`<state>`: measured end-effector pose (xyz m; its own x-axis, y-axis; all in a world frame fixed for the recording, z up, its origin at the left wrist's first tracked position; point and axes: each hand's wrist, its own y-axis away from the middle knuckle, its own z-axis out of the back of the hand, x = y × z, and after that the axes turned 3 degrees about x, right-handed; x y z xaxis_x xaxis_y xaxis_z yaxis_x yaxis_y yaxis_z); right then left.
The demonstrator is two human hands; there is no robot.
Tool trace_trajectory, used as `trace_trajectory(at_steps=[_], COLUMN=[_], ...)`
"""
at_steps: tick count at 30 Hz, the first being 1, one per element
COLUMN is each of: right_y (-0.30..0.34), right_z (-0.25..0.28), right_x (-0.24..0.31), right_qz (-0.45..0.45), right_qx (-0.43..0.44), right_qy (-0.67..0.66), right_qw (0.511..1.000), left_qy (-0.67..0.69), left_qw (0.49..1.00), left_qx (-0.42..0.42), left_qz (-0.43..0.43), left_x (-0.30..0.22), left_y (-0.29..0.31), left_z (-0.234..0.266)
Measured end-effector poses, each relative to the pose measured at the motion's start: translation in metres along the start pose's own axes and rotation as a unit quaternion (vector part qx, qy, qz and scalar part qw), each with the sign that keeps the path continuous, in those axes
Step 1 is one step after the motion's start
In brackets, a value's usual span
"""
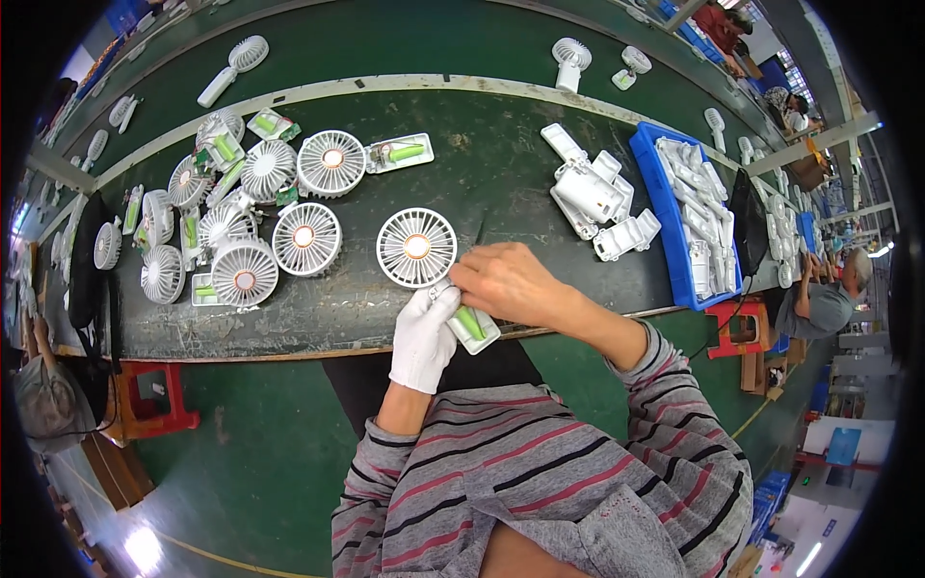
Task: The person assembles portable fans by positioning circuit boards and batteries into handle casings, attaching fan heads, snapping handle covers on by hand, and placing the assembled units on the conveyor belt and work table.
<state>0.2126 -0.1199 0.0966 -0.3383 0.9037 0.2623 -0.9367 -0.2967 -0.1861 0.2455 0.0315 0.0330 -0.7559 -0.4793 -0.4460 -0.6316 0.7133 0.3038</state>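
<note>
A white handheld fan with an orange-ringed hub lies just in front of me, near the table's front edge. Its handle is uncovered, and a green battery shows inside. My left hand, in a white glove, is closed around the handle just below the round head. My bare right hand has its fingers bent and pressed together at the fan's neck, touching it. Anything small between those fingertips is hidden. Several similar fans with open handles, one a fan head with its battery showing, are heaped to the left.
White handle covers lie piled at the right, beside a blue bin filled with more. Beyond the pale table rail, finished-looking fans rest on a green conveyor belt. Red stools stand by the table; other people sit at both sides.
</note>
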Motion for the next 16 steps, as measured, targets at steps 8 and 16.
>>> trace_trajectory(at_steps=[8, 16], right_y=[0.001, 0.022], right_z=[0.0, 0.036], right_x=[-0.002, -0.063], right_qz=[-0.002, -0.222], right_qx=[0.017, -0.091], right_qy=[-0.051, 0.008], right_qw=[0.999, 0.971], left_qy=[0.007, 0.042], left_qw=[0.999, 0.996], left_qx=[-0.04, -0.06], left_qz=[-0.018, -0.054], left_x=[0.004, 0.002], left_y=[-0.001, -0.007], left_z=[0.002, -0.003])
